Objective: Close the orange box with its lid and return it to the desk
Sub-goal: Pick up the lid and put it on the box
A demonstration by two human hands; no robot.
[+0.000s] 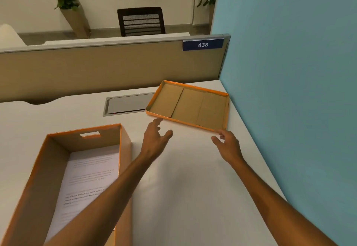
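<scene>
The orange box (58,168) stands open at the near left of the white desk (183,187), with printed paper lying on its bottom. Its lid (190,105) lies upside down at the far right of the desk, brown inside with an orange rim. My left hand (154,141) hovers just short of the lid's near left edge, fingers spread and holding nothing. My right hand (227,142) is at the lid's near right corner, fingers apart, fingertips at or very close to the rim.
A grey cable hatch (127,103) is set into the desk left of the lid. A beige partition (108,67) with a "438" sign (202,44) bounds the far edge. A teal wall panel (289,91) bounds the right side. A black chair (142,21) stands beyond.
</scene>
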